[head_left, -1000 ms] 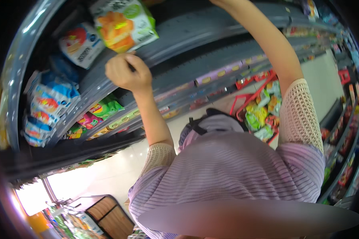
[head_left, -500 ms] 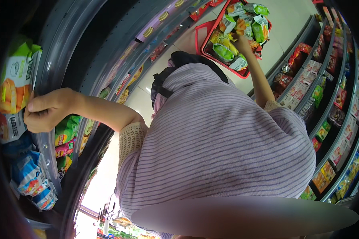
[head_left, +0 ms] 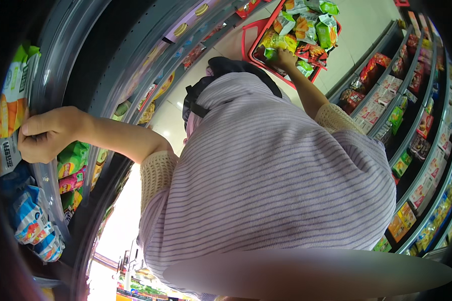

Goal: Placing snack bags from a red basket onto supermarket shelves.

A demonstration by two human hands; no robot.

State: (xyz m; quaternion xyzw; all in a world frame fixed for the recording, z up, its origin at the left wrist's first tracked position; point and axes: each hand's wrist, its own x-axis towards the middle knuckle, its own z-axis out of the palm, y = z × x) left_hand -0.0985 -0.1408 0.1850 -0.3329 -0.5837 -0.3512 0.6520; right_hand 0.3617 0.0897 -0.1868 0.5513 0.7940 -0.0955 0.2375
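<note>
Red basket rim [head_left: 264, 31] borders floor [head_left: 362, 32]; right hand [head_left: 286, 58] inside.

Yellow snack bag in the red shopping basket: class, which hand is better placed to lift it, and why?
Right, I'd judge: the right hand is at the yellow snack bag in the red shopping basket. The left hand is away at the shelf, curled at an orange-and-white snack bag.

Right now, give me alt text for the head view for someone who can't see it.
A person's right hand reaches into a red plastic basket of colourful snack bags, while the curled left hand is by the edge of a green, white and orange bag on a dark grey store shelf. The person wears a lilac striped top.
</note>
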